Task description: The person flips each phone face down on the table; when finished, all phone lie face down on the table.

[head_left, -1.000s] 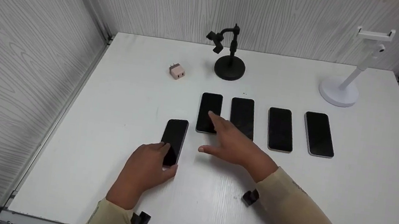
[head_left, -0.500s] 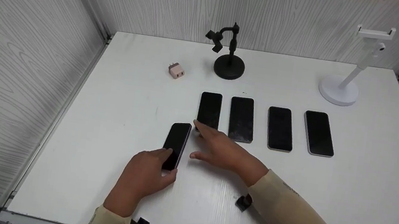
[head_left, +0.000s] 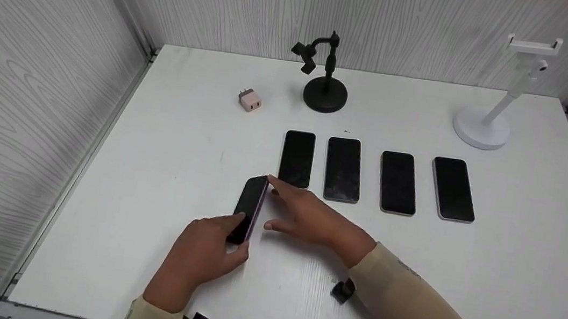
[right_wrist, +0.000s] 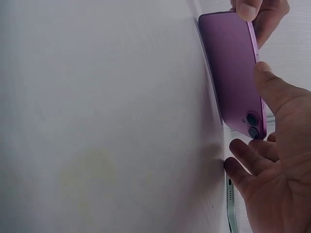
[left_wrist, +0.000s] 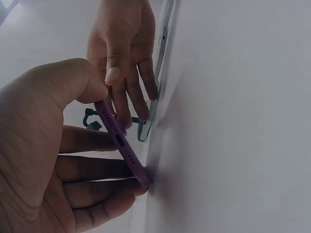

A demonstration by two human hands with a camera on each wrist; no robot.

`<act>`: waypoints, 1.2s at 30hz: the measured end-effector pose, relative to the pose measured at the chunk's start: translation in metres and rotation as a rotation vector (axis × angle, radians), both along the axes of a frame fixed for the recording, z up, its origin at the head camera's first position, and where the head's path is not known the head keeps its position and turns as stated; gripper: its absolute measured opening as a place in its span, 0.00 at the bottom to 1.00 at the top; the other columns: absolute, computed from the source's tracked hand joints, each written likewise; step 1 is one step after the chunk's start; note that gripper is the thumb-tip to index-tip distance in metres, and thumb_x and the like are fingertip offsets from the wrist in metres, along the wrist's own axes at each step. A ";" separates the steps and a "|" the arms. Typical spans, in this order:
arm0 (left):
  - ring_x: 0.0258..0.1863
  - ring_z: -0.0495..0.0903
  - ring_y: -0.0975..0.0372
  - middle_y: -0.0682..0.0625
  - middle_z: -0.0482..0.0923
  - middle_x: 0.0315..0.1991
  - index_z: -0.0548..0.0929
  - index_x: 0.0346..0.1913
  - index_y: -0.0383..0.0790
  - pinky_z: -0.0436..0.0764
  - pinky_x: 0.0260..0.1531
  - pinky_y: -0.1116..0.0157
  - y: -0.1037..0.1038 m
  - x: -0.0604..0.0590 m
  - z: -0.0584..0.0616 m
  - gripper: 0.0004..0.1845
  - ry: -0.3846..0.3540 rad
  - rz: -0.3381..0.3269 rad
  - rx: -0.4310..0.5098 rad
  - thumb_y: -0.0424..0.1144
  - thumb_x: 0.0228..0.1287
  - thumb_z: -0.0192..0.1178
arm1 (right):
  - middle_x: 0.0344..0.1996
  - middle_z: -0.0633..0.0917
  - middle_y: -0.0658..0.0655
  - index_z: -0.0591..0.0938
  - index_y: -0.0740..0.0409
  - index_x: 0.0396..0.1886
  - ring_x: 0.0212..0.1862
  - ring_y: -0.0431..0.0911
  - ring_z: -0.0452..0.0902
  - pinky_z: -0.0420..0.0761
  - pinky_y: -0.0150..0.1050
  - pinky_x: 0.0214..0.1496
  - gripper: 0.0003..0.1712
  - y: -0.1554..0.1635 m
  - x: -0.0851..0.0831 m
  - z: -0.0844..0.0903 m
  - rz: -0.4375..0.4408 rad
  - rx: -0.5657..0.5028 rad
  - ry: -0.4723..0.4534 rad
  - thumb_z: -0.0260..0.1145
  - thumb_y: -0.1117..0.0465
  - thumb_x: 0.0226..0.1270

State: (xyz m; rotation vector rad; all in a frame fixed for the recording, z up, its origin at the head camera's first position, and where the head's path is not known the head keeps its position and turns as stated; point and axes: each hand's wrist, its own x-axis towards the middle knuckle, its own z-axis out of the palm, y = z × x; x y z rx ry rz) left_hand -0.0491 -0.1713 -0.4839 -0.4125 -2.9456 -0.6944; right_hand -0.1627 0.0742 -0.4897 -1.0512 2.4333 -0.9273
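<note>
Your slim purple phone with a black screen [head_left: 249, 208] stands tilted on 1 long edge on the white table [head_left: 164, 166], its underside edge hidden. Your left hand [head_left: 201, 258] pinches its near end; your right hand [head_left: 309, 217], fingers loosely spread, touches its far corner. Behind, 4 dark phones [head_left: 343, 169] lie flat in a row, your right hand covering the first phone's near corner.

Both arms wear long beige sleeves [head_left: 407, 299] reaching the wrists; a small black camera mount [head_left: 342, 290] is strapped under each wrist.

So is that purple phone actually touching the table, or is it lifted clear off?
Touching. In the left wrist view the purple phone is tilted, its lower edge resting on the white table, gripped by the left hand.
</note>
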 end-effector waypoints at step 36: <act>0.38 0.87 0.67 0.50 0.94 0.44 0.85 0.71 0.39 0.89 0.44 0.57 -0.012 -0.002 -0.001 0.27 -0.101 0.094 0.286 0.34 0.69 0.62 | 0.86 0.65 0.57 0.52 0.51 0.92 0.88 0.54 0.56 0.59 0.49 0.88 0.57 -0.019 0.022 -0.010 0.093 0.095 0.060 0.72 0.39 0.76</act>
